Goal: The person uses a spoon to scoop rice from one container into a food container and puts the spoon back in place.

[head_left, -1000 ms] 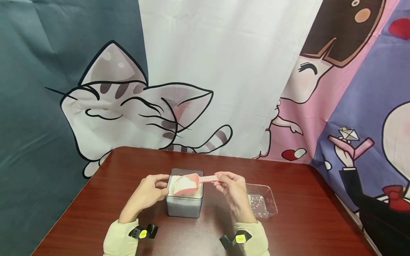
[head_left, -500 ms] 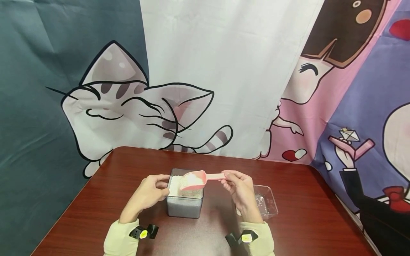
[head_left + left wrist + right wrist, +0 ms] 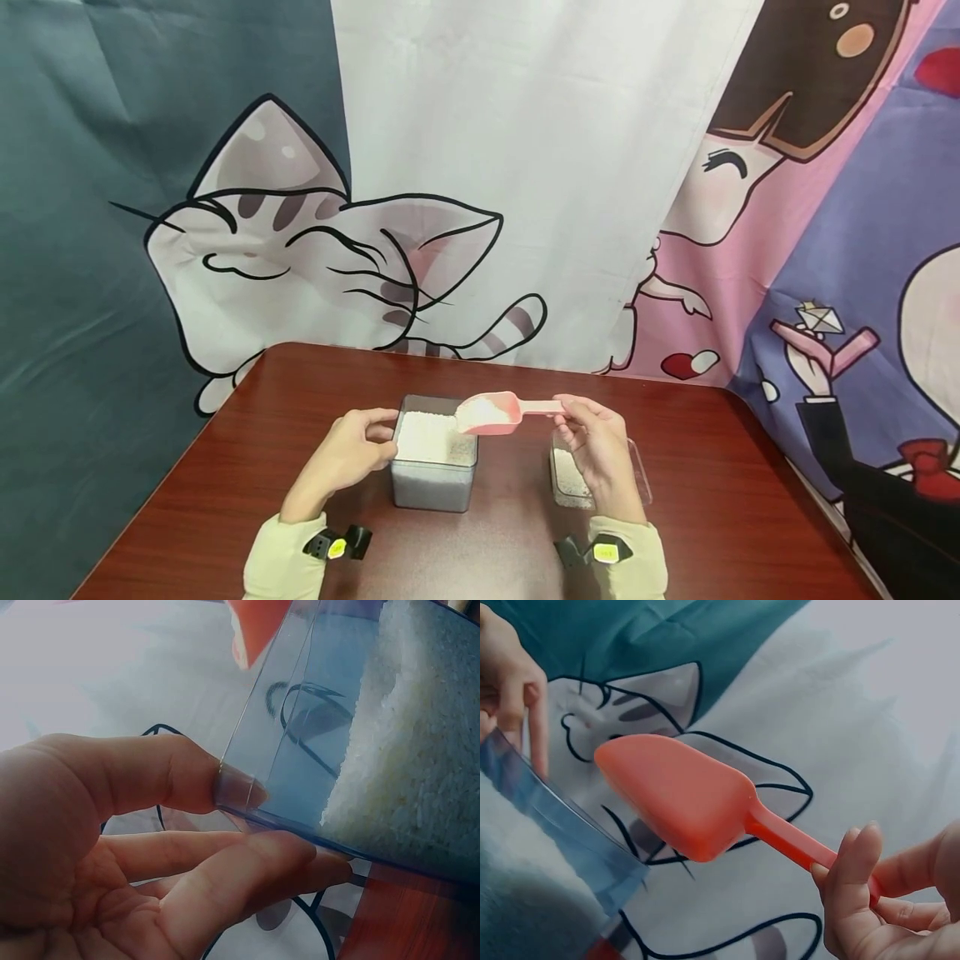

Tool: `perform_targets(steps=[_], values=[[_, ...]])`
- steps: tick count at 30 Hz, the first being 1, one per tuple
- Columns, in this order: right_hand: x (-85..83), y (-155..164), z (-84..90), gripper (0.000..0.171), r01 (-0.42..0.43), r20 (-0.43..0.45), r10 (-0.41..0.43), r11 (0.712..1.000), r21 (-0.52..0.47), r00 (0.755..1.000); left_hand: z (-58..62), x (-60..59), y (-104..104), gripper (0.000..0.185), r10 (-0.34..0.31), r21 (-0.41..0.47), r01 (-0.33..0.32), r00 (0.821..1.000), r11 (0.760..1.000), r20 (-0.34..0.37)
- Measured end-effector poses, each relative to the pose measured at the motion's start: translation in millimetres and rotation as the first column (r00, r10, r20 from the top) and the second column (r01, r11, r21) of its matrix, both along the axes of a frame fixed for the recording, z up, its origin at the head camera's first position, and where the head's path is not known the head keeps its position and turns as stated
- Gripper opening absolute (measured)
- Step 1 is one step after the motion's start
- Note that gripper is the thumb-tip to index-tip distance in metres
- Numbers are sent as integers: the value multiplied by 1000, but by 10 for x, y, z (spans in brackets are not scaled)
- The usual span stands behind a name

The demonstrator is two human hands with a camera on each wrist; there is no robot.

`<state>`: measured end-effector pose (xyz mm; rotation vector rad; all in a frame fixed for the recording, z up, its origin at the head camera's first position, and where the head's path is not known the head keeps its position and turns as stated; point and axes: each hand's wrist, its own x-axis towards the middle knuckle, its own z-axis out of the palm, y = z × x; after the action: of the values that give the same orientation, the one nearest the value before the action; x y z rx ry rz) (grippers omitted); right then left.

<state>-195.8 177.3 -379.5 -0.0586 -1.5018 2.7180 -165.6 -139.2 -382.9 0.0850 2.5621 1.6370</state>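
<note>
The right hand (image 3: 596, 446) pinches the end of the handle of a pink plastic scoop (image 3: 495, 412), thumb and curled fingers (image 3: 851, 874) closed round the thin stem while the rest of the hand stays below it. From those fingers the scoop runs out toward the person's left, its long axis close to level and roughly parallel to the near table edge; the bowl points left and carries a heap of white rice. The bowl hangs in the air over the right rim of the square clear rice container (image 3: 433, 492), apart from it, with the handle reaching past that rim toward the right.

The left hand (image 3: 347, 454) steadies the same container from its left side: the thumb (image 3: 176, 776) lies against the outside of the clear wall near the top edge, the other fingers (image 3: 255, 874) are loosely curved along the wall lower down. The container is filled almost to the rim with rice (image 3: 420, 742).

Just right of the rice container, directly under and behind the right hand, stands a shallow clear tray (image 3: 573, 483) with a thin layer of rice in it. The right hand is plainly the nearer one to this tray; the scoop's bowl lies to the tray's left. All of this rests on a dark red-brown wooden table (image 3: 712, 500), in front of a cartoon-printed cloth backdrop (image 3: 315, 250).
</note>
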Motion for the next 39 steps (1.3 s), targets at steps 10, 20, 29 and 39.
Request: perform_targets(steps=[10, 20, 29, 39], values=[[20, 362, 27, 20, 5, 18, -5, 1000, -6, 1000, -5, -18, 9, 50, 0, 0, 0, 1000, 1000, 11], [74, 758, -22, 22, 13, 10, -13, 998, -66, 1000, 1, -1, -11, 50, 3, -3, -2, 1000, 1000, 11], [140, 1091, -85, 26, 20, -8, -21, 996, -88, 1000, 3, 15, -10, 49, 8, 7, -8, 1000, 1000, 20], [218, 1365, -118, 29, 97, 18, -97, 995, -37, 995, -1, -11, -11, 49, -6, 9, 6, 1000, 1000, 7]])
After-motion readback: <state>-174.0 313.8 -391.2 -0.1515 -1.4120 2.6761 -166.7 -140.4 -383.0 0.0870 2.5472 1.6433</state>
